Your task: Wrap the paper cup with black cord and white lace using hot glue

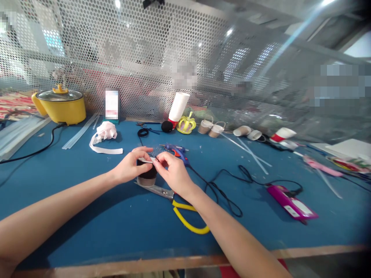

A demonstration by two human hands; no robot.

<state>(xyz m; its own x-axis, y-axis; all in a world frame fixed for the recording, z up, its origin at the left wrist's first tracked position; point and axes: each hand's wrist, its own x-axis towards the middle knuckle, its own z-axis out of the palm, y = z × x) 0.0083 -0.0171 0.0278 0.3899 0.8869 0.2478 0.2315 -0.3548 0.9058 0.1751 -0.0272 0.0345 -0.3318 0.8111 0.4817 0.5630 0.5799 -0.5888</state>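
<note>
A small paper cup (147, 180) stands in front of me, its upper part wrapped in black cord (148, 171) and a pale band showing below. My left hand (136, 164) grips the cup's rim from the left, thumb in front and fingers behind. From the right, my right hand (169, 168) pinches the same white rim with thumb and index finger; whether cord lies between them is hidden. Scissors (158, 190) with yellow handles lie beneath the cup and my right wrist. Just behind my hands rests a blue glue gun (177, 150).
Black cable loops from the glue gun toward a purple power strip (291, 202). Behind stand a yellow pot (65, 108), crumpled white ribbon (106, 131), a phone (111, 104), a black ball (167, 126), stacked paper cups (179, 107), a yellow-banded basket (186, 125) and small cup baskets (205, 126).
</note>
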